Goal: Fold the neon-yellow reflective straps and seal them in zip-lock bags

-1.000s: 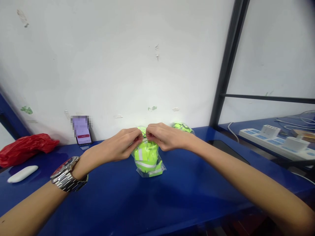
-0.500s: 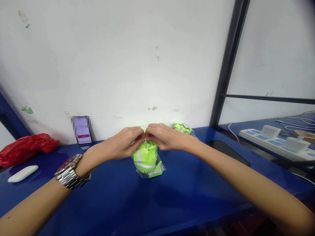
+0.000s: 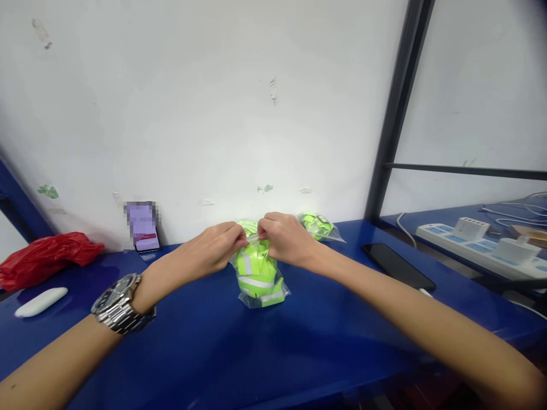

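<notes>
A clear plastic bag with a folded neon-yellow garment inside, crossed by pale reflective strips, stands on the blue table. My left hand pinches the bag's top edge from the left. On the same edge, a short way to the right, the fingers of my right hand are closed as well. Between the two hands the bag's rim runs nearly straight. A silver metal watch sits on my left wrist. Behind the held bag, more neon-yellow material shows, partly hidden.
Another bagged neon-yellow garment lies by the wall. A lit phone leans at the back left, near a red plastic bag and a white case. A dark phone and a power strip are on the right.
My hands have moved apart along the bag's top edge, from almost touching to a small gap. The second bag at the back right shows more fully.
</notes>
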The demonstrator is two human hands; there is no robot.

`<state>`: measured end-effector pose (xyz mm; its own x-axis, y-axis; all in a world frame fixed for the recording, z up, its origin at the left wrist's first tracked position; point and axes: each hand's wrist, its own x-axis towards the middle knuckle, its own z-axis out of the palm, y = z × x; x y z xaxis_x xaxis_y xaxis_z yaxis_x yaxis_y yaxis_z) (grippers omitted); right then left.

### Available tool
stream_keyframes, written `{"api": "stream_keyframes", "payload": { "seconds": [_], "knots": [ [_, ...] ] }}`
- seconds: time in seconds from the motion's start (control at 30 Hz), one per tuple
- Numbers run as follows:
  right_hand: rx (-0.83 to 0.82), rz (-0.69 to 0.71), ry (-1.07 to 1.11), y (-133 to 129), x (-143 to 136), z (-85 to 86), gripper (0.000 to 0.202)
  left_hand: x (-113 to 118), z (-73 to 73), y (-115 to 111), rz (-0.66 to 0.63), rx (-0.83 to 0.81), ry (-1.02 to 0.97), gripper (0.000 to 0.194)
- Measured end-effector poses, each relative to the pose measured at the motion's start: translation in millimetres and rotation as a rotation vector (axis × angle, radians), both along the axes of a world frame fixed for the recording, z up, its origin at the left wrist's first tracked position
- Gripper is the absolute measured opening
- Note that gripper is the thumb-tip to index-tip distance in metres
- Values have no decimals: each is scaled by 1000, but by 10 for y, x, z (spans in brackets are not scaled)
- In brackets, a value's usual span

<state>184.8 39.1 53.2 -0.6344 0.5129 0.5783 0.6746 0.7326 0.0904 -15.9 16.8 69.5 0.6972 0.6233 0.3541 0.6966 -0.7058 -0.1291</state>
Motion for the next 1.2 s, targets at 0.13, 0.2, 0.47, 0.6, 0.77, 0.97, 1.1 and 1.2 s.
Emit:
{"api": "stream_keyframes", "payload": {
  "seconds": [0.13, 0.2, 0.47, 0.6, 0.77, 0.97, 1.1, 1.2],
  "knots": [
    [-15, 35, 31, -10, 38, 9, 15, -65, -54, 10, 15, 20, 14, 12],
    [-28, 63, 31, -26, 42, 25, 13, -65, -76, 15, 26, 74, 5, 14],
    [-101, 0, -12, -13, 191, 34, 20, -163, -79, 47, 56, 45, -39, 18],
    [-76, -22, -13, -8, 194, 1, 27, -260, -99, 42, 105, -14, -35, 15],
    [-68, -96, -28, -55, 134, 12, 21, -286, -116, 42, 124, -41, -90, 10],
    [-50, 25, 52, -49, 162, 9, 18, -252, 15, -39, 97, -45, -90, 24],
    [-26, 167, 98, -120, 98, 26, 19, -111, 110, -218, 58, -194, -95, 49],
    [-38, 296, 157, -233, 28, 74, 13, -63, 108, -385, 83, -276, 0, 54]
  ]
}}
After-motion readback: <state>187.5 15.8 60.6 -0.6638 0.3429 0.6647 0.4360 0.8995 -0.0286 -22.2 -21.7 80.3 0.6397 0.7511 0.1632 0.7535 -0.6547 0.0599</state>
